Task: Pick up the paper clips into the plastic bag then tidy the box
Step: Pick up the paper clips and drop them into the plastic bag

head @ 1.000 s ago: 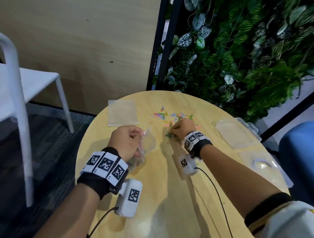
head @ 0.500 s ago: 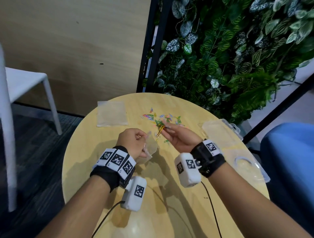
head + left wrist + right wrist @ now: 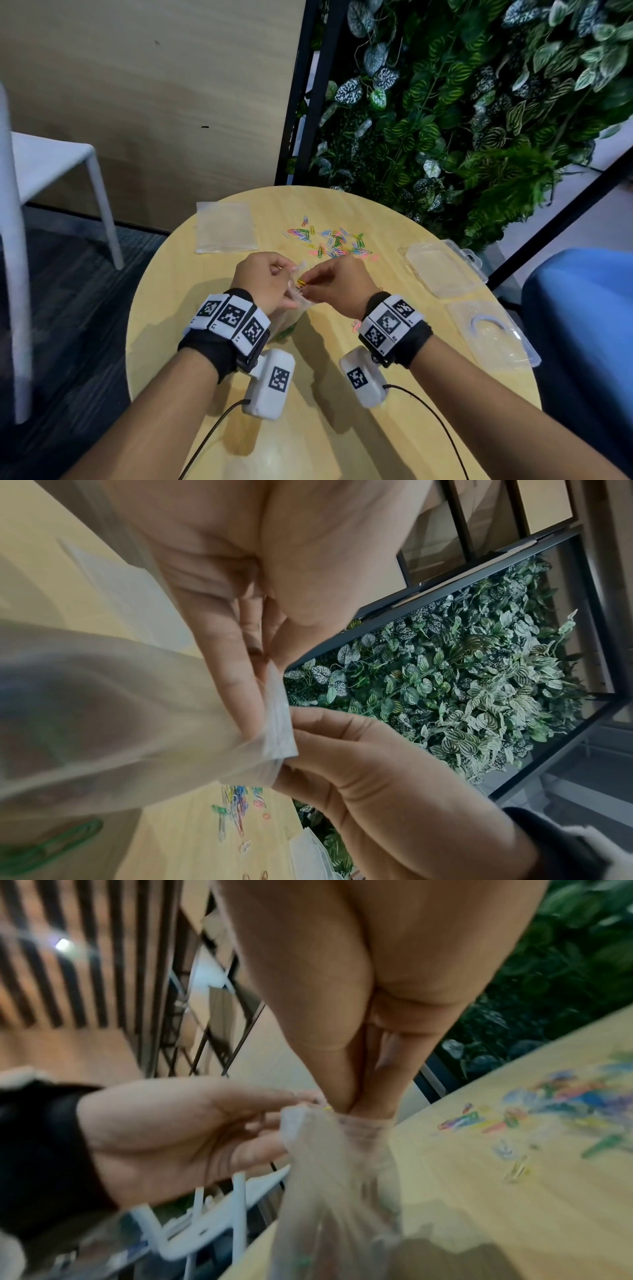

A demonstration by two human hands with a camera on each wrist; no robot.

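Observation:
My left hand (image 3: 289, 279) pinches the rim of a small clear plastic bag (image 3: 294, 313) and holds it up over the round wooden table (image 3: 342, 428). My right hand (image 3: 306, 285) pinches a few paper clips (image 3: 301, 282), yellow among them, right at the bag's mouth. In the right wrist view its fingertips (image 3: 359, 1096) sit in the bag's mouth (image 3: 346, 1123). The left wrist view shows a green clip (image 3: 51, 840) inside the bag (image 3: 103, 710). A loose pile of coloured paper clips (image 3: 329, 240) lies farther back on the table.
A flat clear bag (image 3: 226, 228) lies at the table's back left. A clear plastic box (image 3: 442, 267) and a second clear tray (image 3: 493, 337) sit at the right edge. One pink clip (image 3: 356, 323) lies by my right wrist. A white chair (image 3: 51, 161) stands left, a blue seat (image 3: 582, 308) right.
My right hand left the pile with clips pinched, turned over and came back to the bag's mouth. My left hand lifted the bag slightly toward it.

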